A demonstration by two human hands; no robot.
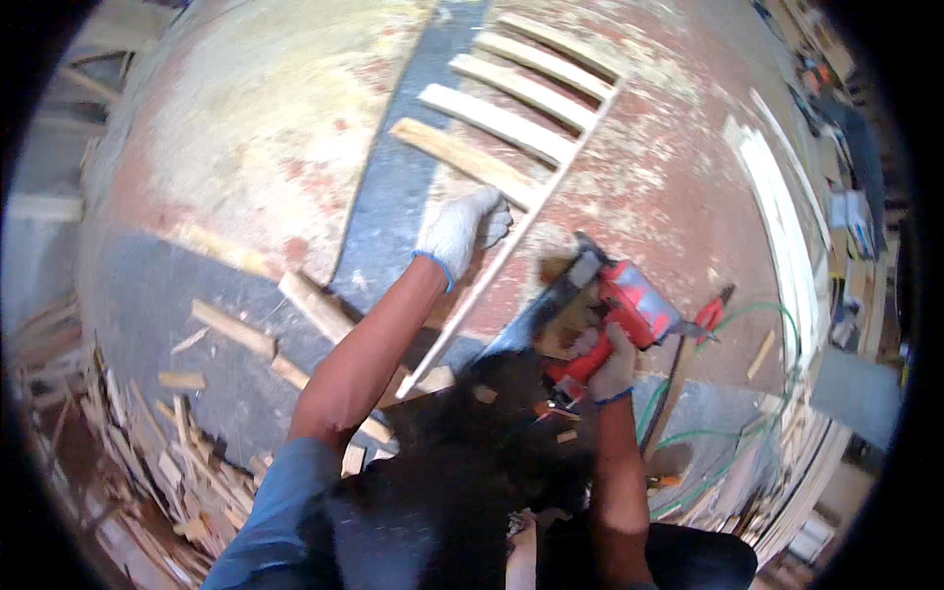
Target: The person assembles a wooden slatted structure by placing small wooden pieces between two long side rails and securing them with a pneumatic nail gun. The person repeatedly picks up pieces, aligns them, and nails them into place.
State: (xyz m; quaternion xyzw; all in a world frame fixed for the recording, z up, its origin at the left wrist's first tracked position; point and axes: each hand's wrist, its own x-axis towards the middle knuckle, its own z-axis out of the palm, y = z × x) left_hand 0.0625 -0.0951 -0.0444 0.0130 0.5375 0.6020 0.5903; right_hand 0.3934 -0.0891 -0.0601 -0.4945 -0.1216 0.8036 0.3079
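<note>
A pale wooden frame lies on the floor, made of one long thin strip (474, 300) with several slats (506, 128) running off it to the upper left. My left hand (462, 236), in a white glove with a blue cuff, is closed beside the strip, just below the nearest slat (462, 162). Its curled fingers hide what they hold, if anything. Gloved too, my right hand (615, 366) is wrapped round the handle of a red and black nail gun (637, 300). The gun's dark nose points to the upper left, right of the strip and apart from it.
A green air hose (757, 307) loops over the floor at the right. Long white boards (782, 236) lie beyond it. Loose wood pieces (234, 329) are scattered at the left, with a heap of offcuts (182, 452) at the lower left. Sawdust covers much of the floor.
</note>
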